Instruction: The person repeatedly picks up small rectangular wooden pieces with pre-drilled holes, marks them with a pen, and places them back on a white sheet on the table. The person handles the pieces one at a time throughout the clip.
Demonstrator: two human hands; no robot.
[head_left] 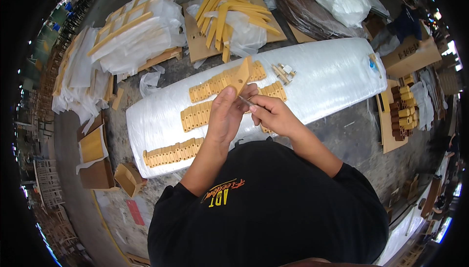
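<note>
Yellow wooden piece (pixel 241 75), flat and tapered, is gripped upright in the left hand (pixel 225 113), long axis pointing away from the person. The right hand (pixel 271 114), touching the left, pinches one thin metal pin (pixel 245 101) just beside it. Four rows of similar blocks (pixel 222 80) lie beyond on the wrapped surface (pixel 332 71).

Person wears a black short-sleeved t-shirt; sleeves end around the elbows, forearms bare below. Small printed graphic in yellow and orange on the chest, lettering style, seen upside down from the head view. Left hand (pixel 222 115) and right hand (pixel 274 114) are bare: no gloves, no watch, no rings visible. Fabric plain otherwise, no pockets seen.
</note>
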